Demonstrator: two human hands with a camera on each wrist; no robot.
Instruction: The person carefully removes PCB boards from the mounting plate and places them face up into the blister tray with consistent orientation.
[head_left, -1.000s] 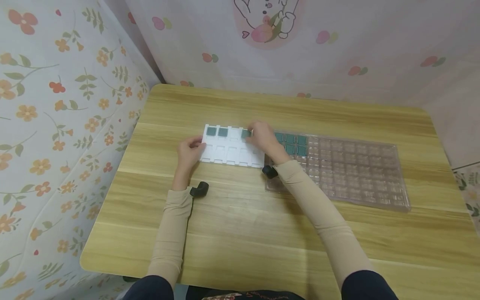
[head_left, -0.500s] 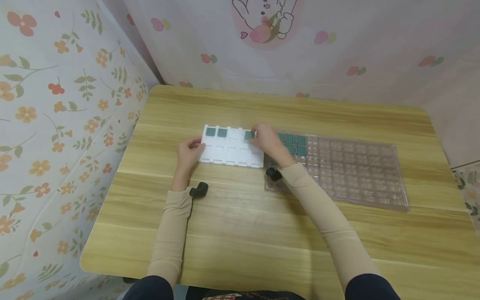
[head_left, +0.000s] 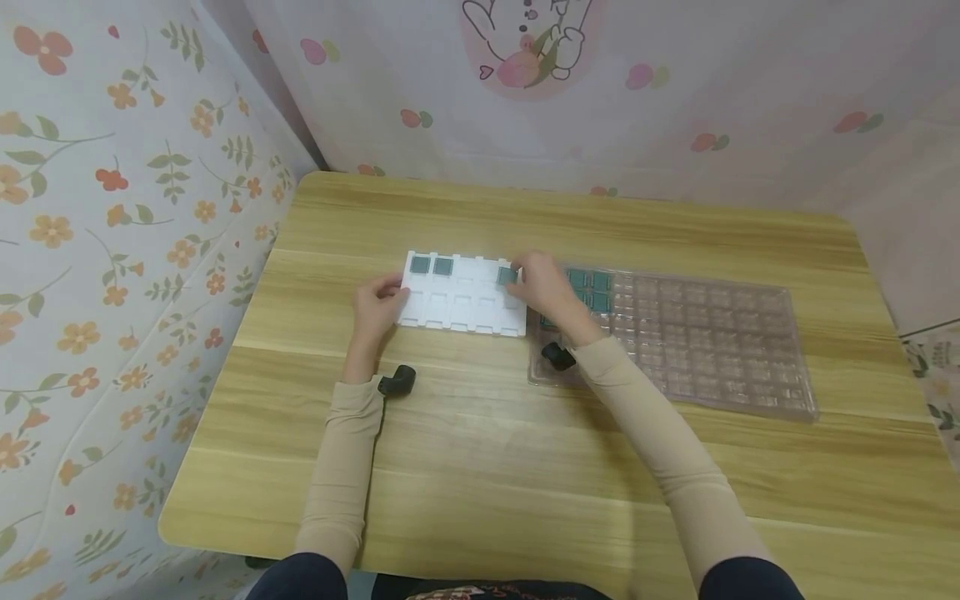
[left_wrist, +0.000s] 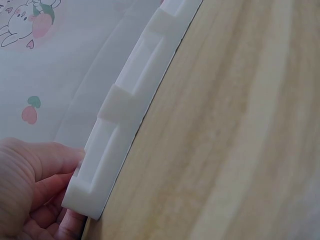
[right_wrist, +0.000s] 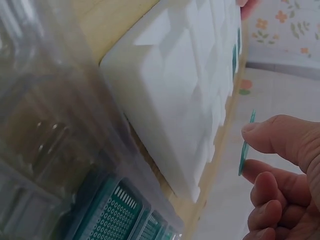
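While left hand (head_left: 377,308) grips white tray (head_left: 467,315) at left end, right hand (head_left: 547,287) pinches green chip (head_left: 506,276) over right end.

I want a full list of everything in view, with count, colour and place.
table: 1, wood-coloured, centre
white tray: 1, white, on table
clear tray: 1, transparent, right of white tray
squares in white tray: 2, green, far row
squares in clear tray: 4 or more, green, left end
held square: 1, green, above white tray
printed cloths: 2 or more, pale, left and far sides
wrist devices: 2, black, one per wrist
sleeves: 2, beige, forearms
left hand: 1, gripping white tray's left edge
right hand: 1, pinching held square
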